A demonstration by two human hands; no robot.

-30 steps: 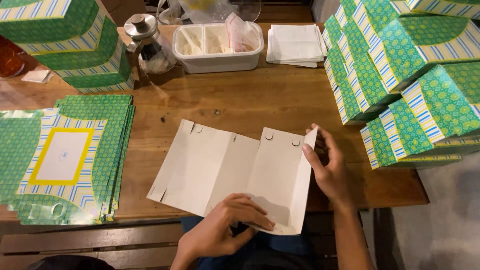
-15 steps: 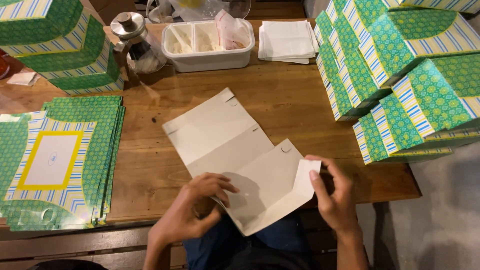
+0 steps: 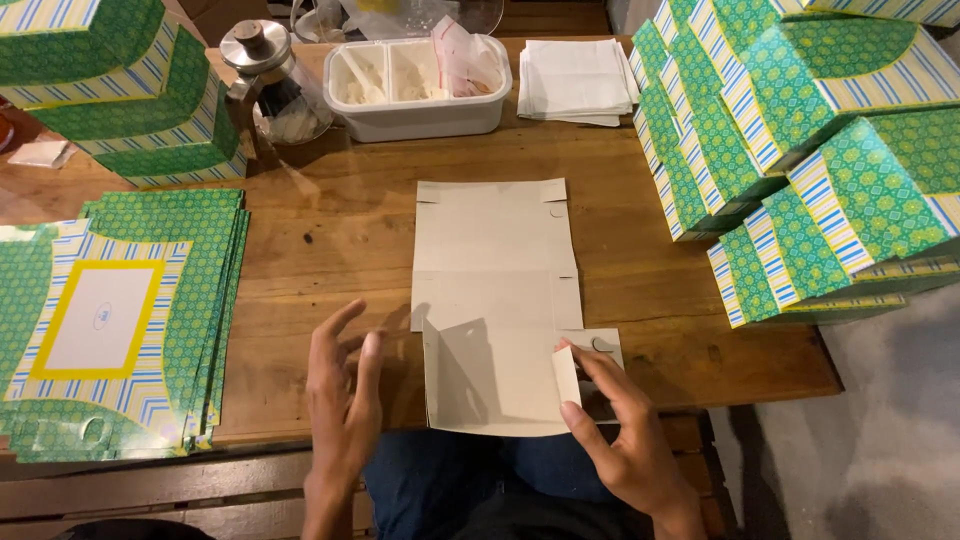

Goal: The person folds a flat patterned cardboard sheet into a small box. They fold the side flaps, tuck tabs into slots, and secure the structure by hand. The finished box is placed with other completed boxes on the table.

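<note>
Grey unfolded cardboard box blank lies plain side up at centre frame on the wooden desk, its near panel overhanging the desk edge. Right hand pinches a small side flap between thumb and fingers; left hand hovers beside the near panel, fingers spread, holding nothing. Risk: one-handed folding may skew the crease or tear the flap.

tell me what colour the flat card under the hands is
Plain pale grey-beige flat card, unprinted on this side; head view.

Small box-making workshop: wooden table, stacks of flat green cartons, piles of folded boxes.
</note>
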